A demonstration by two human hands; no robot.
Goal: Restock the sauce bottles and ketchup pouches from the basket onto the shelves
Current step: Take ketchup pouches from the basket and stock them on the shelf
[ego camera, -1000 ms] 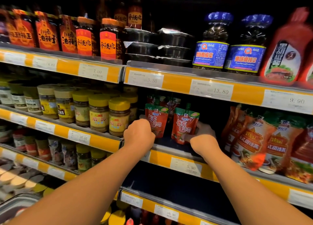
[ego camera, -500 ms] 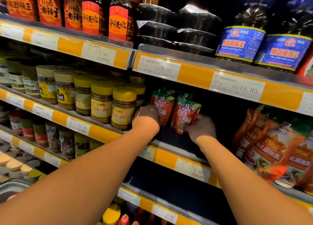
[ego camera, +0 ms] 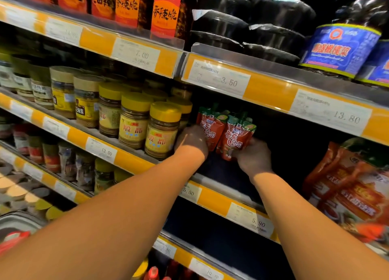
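Red ketchup pouches with green tops: two upright, side by side and touching, on the dark middle shelf (ego camera: 219, 172), set back from its yellow price strip (ego camera: 212, 199). Left pouch (ego camera: 210, 128) against the left hand (ego camera: 192, 140), that hand closed round its lower left edge, knuckles toward the camera. Right pouch (ego camera: 236, 138) gripped low down by the right hand (ego camera: 253, 156), thumb across the front bottom corner; fingers behind the pouch, hidden, so hard to say how far curled. Just left of the left hand, yellow-lidded round glass jars of brown paste (ego camera: 162, 130), standing in rows. To the right, well apart from the pouches, large orange sauce bags (ego camera: 349, 187), leaning. On the shelf above, stacked black lidded bowls (ego camera: 248, 25), a blue-labelled dark jar (ego camera: 341, 46) and red-labelled chilli jars (ego camera: 165, 12). Bottom left corner, grey rim of a basket (ego camera: 19, 223), blurred.
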